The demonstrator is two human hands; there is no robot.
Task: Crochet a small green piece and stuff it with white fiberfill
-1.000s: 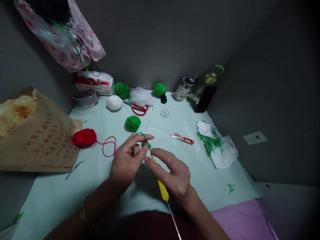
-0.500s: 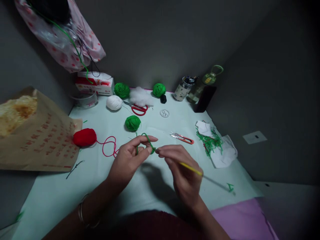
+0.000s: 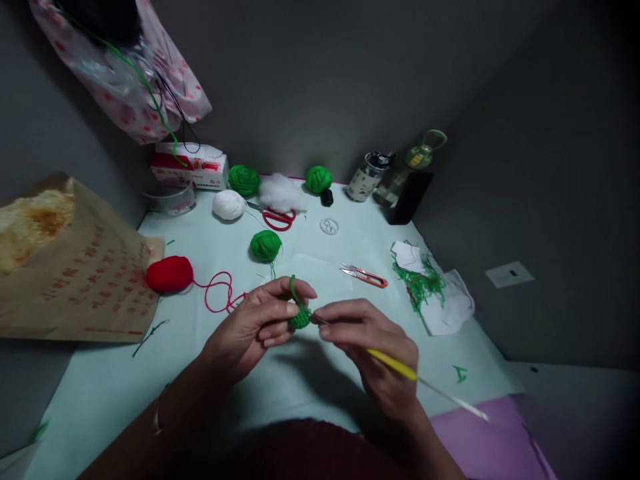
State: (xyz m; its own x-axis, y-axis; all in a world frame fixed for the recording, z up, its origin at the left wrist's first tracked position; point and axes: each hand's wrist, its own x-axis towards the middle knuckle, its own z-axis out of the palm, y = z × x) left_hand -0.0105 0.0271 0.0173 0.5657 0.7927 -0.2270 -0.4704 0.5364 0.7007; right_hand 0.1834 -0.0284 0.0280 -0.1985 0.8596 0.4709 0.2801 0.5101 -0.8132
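Observation:
A small green crochet piece (image 3: 300, 317) is pinched in my left hand (image 3: 253, 325), between the thumb and fingers. Green yarn (image 3: 294, 288) loops over the left index finger and trails toward a green yarn ball (image 3: 266, 246) just beyond. My right hand (image 3: 373, 340) is closed around a crochet hook (image 3: 393, 364) with a yellow grip. The hook's tip meets the right edge of the crochet piece; its long shaft points down to the right. A loose red strand runs from a red yarn ball (image 3: 170, 274) to near my left wrist.
Orange thread snips (image 3: 365, 275) lie right of centre, beside green yarn scraps (image 3: 420, 283). Red-handled scissors (image 3: 279, 219), white stuffing (image 3: 283, 193) and a white yarn ball (image 3: 229, 205) sit toward the back. A paper bag (image 3: 95, 273) stands left; a bottle (image 3: 393, 183) stands back right.
Both hands have moved slightly lower. My left hand has turned, so more of the green crochet piece shows. The hook's rear end has swung down and to the right.

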